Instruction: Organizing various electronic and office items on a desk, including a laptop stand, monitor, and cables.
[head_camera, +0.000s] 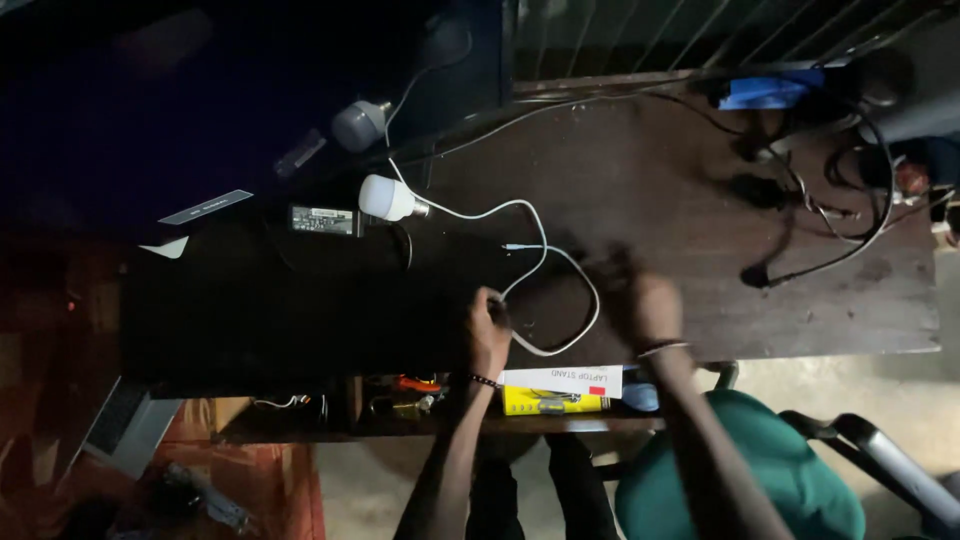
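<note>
On the dark left part of the wooden table (700, 200) a black power adapter (322, 220) lies flat, and just at its 3 o'clock rests a white bulb-shaped lamp (385, 197) with a white cable (560, 270) running from it toward 4 o'clock, where it loops near the table's front edge. The left hand (487, 335) is closed on that cable at the low left end of the loop, fingers curled around it in a pinch. At its 3 o'clock the right hand (650, 300) rests on the tabletop just outside the loop; it is blurred, so I cannot tell whether it is spread or gripping anything. A firm tug from the left hand would likely drag the light lamp across the table or roll it against the adapter, since the cable looks fairly taut near the lamp. Further toward 2 o'clock, a tangle of black cables (820, 210) and a blue object (770, 92) lie well apart, yet a sweeping right arm could snag them.
</note>
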